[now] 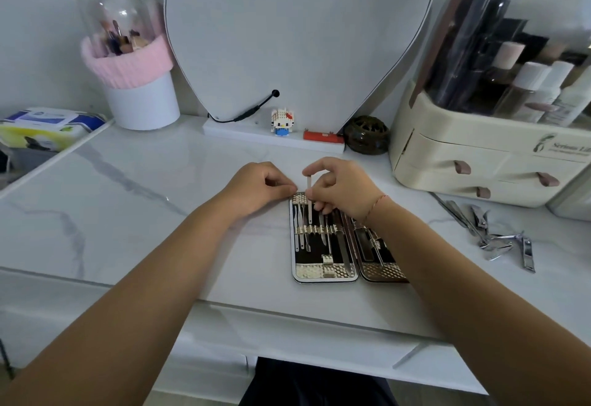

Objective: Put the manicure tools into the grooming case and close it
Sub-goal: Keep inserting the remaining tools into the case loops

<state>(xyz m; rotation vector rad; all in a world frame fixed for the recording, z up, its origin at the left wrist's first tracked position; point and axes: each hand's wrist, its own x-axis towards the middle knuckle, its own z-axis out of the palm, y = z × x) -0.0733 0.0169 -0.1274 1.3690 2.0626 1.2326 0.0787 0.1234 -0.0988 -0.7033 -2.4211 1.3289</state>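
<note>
1. The case (324, 273) lies open and flat on the table (160, 201), near its front edge, with both halves side by side and the lining facing up.
2. The left half holds a row of slim metal tools (300, 236) tucked under a gold strap (332, 229). A long file (345, 252) lies at its right side.
3. The right half (380, 269) is partly hidden under the right forearm. A few tools show in it.
4. The right hand (342, 188) hovers over the far end of the left half. Its thumb and forefinger pinch the top of a thin tool (308, 186), and the other fingers are curled.
5. The thin tool stands almost upright, with its lower end down among the stowed tools in the left half.
6. The left hand (259, 188) has curled fingers, with the tips at the case's far left corner. I cannot tell whether they pinch the rim or only press on it.
7. Loose clippers (527, 252) and scissors (492, 242) lie on the table well to the right of the case, just in front of a cream organiser (479, 162).
8. A mirror (297, 37) stands behind the case, with a small figurine (282, 121) on its base.
9. A brush pot (144, 101) with a pink band stands at the far left.
10. A thin red bracelet (375, 204) circles the right wrist.
</note>
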